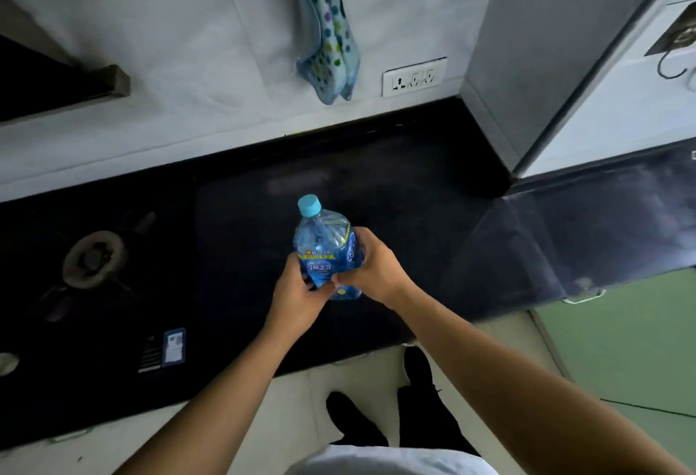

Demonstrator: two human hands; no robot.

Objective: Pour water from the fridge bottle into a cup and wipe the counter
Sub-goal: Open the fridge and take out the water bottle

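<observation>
A clear blue plastic water bottle (pixel 324 245) with a light blue cap and a blue label stands upright over the dark counter (pixel 376 188). My left hand (pixel 297 294) grips its lower body from the left. My right hand (pixel 373 267) wraps round it from the right, fingers curled over the label. The cap is on. No cup is in view.
A spotted blue cloth (pixel 327 30) hangs on the tiled wall above the counter. A gas burner (pixel 94 252) sits at the left. The grey fridge (pixel 546 60) stands at the right, with a wall socket (pixel 414 77) beside it. Green cabinet doors (pixel 621 343) lie lower right.
</observation>
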